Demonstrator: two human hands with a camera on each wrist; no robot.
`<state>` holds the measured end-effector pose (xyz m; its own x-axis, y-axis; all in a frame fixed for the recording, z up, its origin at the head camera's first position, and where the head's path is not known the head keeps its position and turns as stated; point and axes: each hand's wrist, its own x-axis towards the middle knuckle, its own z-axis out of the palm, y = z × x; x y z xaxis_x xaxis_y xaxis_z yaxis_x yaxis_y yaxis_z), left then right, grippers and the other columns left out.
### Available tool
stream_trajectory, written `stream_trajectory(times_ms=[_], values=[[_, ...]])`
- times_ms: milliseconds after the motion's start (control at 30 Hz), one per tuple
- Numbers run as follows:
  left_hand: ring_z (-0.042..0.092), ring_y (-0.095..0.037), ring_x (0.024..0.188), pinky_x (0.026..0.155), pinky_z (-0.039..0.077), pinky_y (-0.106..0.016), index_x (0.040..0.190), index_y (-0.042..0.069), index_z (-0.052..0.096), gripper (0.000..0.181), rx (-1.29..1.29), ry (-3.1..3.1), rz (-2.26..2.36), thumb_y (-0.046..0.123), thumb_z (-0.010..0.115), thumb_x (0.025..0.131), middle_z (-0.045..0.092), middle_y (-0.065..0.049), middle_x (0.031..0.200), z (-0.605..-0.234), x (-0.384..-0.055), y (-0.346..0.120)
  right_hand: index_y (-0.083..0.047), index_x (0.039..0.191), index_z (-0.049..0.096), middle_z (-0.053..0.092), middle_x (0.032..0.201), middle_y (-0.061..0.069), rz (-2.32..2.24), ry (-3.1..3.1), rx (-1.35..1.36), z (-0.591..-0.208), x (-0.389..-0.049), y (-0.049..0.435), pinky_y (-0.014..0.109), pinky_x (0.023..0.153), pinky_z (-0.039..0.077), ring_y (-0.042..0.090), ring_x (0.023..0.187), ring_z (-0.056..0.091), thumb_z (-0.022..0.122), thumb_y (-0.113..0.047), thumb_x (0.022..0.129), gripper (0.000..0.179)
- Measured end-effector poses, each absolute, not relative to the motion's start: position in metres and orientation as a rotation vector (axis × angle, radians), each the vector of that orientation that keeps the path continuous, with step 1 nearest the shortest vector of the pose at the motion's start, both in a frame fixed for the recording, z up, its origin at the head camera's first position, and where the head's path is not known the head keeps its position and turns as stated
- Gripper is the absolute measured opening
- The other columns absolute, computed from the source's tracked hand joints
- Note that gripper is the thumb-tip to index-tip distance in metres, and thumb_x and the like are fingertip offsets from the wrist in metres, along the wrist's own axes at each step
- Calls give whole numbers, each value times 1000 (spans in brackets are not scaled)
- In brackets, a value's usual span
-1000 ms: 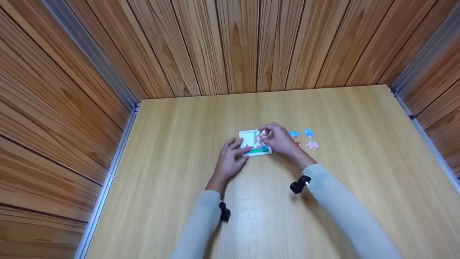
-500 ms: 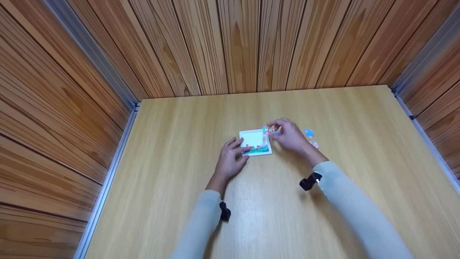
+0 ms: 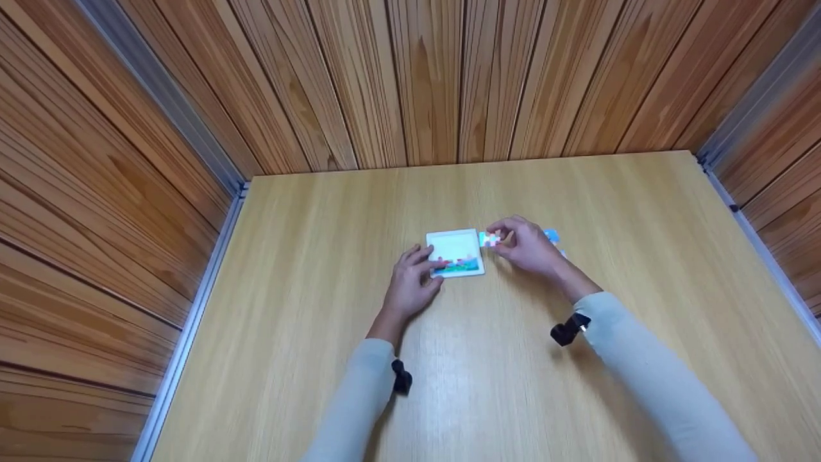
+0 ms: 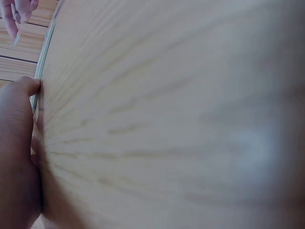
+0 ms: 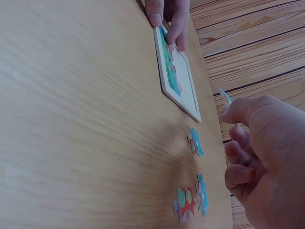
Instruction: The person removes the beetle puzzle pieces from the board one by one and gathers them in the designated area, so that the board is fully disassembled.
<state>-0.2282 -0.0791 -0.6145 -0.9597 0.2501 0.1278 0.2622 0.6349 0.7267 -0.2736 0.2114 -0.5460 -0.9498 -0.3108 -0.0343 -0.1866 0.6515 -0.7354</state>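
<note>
A shallow white puzzle tray [image 3: 452,243] lies on the table, with a joined strip of colourful pieces [image 3: 465,265] along its near side. My left hand [image 3: 412,285] rests at the tray's left end, fingers over the rim and strip, thumb by the near edge. Just right of the tray, my right hand [image 3: 527,247] pinches a small jigsaw piece [image 3: 489,239] between thumb and fingers. The right wrist view shows that held piece [image 5: 225,97] edge-on, raised from the table; its printed face is mostly hidden there.
Loose jigsaw pieces lie right of the tray: a blue one [image 5: 195,141], a red and green one [image 5: 185,204] and another blue one [image 5: 202,194]. My right hand partly covers them in the head view. Wood-panelled walls [image 3: 423,83] enclose the table [image 3: 321,256].
My right hand has moved right, from over the tray to beside it, carrying the jigsaw piece off the tray. My left hand has stayed in place.
</note>
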Motion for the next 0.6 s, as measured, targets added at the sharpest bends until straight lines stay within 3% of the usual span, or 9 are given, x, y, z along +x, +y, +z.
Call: stream_trajectory(times_ms=[600], values=[[41, -44, 169, 139, 31, -68, 135, 14, 82, 31, -452, -2809, -1245, 21, 75, 105, 59, -13, 171, -615, -228, -79, -5, 138, 74, 70, 126, 20, -1107, 2697, -525, -554, -258, 227, 24, 83, 50, 31, 108, 66, 78, -4, 102, 36]])
